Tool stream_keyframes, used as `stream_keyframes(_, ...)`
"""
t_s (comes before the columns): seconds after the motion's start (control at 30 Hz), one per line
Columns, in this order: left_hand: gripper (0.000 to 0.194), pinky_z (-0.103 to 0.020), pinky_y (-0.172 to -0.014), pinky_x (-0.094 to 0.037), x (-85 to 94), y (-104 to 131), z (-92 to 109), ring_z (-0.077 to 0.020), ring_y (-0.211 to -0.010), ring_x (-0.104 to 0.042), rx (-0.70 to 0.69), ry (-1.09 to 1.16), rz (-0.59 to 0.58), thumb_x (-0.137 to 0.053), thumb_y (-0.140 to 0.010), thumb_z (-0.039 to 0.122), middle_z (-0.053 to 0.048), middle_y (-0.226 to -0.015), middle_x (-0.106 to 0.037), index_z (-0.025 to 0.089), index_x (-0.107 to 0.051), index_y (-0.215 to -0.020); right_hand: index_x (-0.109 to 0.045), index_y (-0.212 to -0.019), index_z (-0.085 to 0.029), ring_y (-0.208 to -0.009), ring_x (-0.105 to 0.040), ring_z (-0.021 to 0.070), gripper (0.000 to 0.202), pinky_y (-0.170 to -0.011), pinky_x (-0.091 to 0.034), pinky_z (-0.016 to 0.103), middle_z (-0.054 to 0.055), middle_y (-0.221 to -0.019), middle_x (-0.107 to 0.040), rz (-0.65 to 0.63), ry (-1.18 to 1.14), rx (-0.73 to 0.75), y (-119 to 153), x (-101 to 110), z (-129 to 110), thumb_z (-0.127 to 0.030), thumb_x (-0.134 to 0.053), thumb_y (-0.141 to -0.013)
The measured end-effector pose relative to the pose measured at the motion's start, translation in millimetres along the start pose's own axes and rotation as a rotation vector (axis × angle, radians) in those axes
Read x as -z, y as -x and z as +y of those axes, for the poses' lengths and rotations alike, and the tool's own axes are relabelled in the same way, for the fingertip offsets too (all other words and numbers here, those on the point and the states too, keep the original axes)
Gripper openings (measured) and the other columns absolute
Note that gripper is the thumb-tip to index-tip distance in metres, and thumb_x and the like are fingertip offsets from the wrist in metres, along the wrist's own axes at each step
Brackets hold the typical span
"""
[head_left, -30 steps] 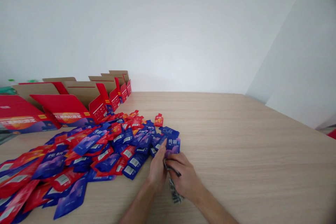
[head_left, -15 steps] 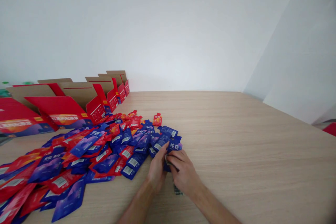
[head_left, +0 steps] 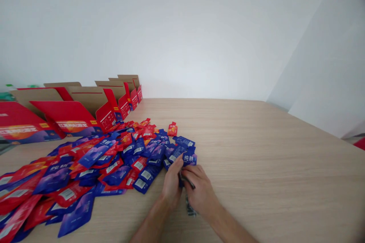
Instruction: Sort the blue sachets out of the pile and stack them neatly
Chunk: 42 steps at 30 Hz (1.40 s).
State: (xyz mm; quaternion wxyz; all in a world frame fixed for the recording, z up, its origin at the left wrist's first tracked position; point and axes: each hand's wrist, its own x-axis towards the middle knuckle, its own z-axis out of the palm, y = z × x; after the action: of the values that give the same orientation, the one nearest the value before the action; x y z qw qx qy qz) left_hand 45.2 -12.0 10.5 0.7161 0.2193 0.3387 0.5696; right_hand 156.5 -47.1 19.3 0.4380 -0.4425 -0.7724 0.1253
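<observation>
My left hand (head_left: 173, 182) is closed on the left side of a blue sachet (head_left: 189, 158), whose top with white lettering stands up beyond my fingers. Against it, my right hand (head_left: 199, 188) has its fingers curled round a small dark object (head_left: 187, 179) that I cannot make out, pressed toward the sachet. Below the hands, a dark patterned strip (head_left: 190, 208) hangs or lies beside the right palm. More blue sachets (head_left: 173, 153) lie just beyond my left fingers.
A large heap of red and blue sachets (head_left: 114, 171) spreads over the left of the wooden table (head_left: 256, 152). One red sachet (head_left: 172, 129) lies at its far edge. Open red cartons (head_left: 76, 117) stand in a row behind, near the white wall.
The dark object between my hands shows more, and the patterned strip sits slightly lower. Both hands stay together at the blue sachet. The whole view has shifted slightly.
</observation>
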Motion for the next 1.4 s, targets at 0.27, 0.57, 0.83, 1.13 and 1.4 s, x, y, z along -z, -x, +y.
stream_keyframes(0.27, 0.039, -0.032, -0.106, -0.037, 11.7, -7.3, 6.7, -0.0233, -0.122, -0.053, -0.256, -0.327, 0.223, -0.068, -0.072, 0.017, -0.006, -0.121, -0.066, 0.02, -0.069, -0.11, -0.07, -0.108, -0.027, -0.099, -0.062, 0.02, 0.032, -0.09, -0.053, 0.035, 0.004, -0.107, -0.07, -0.098, -0.099, -0.099, -5.0, 15.6, -7.3, -0.01, -0.058, -0.083)
stream_keyframes(0.57, 0.04, -0.039, -0.096, -0.043, 31.5, -22.6, 40.0, -0.0253, -0.102, -0.059, -0.594, -0.785, 0.321, -0.064, -0.077, 0.022, -0.009, -0.11, -0.064, 0.021, -0.061, -0.117, -0.063, -0.118, -0.026, -0.106, -0.061, 0.023, 0.036, -0.095, -0.049, 0.04, 0.005, -0.118, -0.067, -0.123, 0.109, -0.097, -7.7, 22.0, 6.7, -0.013, -0.059, -0.084)
stream_keyframes(0.83, 0.049, -0.054, -0.111, -0.026, 27.3, -13.4, 30.1, -0.0346, -0.132, -0.034, -0.787, -1.358, 0.376, -0.054, -0.08, 0.015, -0.014, -0.139, -0.046, 0.02, -0.057, -0.129, -0.055, -0.13, -0.029, -0.122, -0.051, 0.033, 0.053, -0.098, -0.044, 0.051, 0.01, -0.135, -0.057, -0.137, 0.324, -0.149, 1.2, 21.3, 18.6, -0.019, -0.064, -0.079)
stream_keyframes(1.13, 0.081, -0.047, -0.112, -0.028, 11.0, 28.7, 2.3, -0.0359, -0.136, -0.036, -0.412, -1.349, -0.325, -0.054, -0.057, 0.003, -0.017, -0.147, -0.041, 0.017, -0.052, -0.137, -0.045, -0.141, -0.027, -0.12, -0.053, 0.0337, 0.083, -0.093, -0.047, 0.046, 0.015, -0.144, -0.046, -0.268, 0.407, -0.314, 32.9, 22.7, 29.7, -0.014, -0.072, -0.063)
stream_keyframes(1.4, 0.087, -0.044, -0.119, -0.017, 8.1, 16.1, -33.0, -0.0327, -0.146, -0.02, -0.342, -1.34, -0.418, -0.055, -0.058, 0.003, -0.02, -0.155, -0.028, 0.007, -0.042, -0.144, -0.05, -0.132, -0.016, -0.11, -0.061, 0.0253, 0.072, -0.099, -0.046, 0.037, 0.014, -0.119, -0.065, -0.144, 0.193, -0.269, 42.2, 24.2, 31.6, 0.0, -0.051, -0.063)
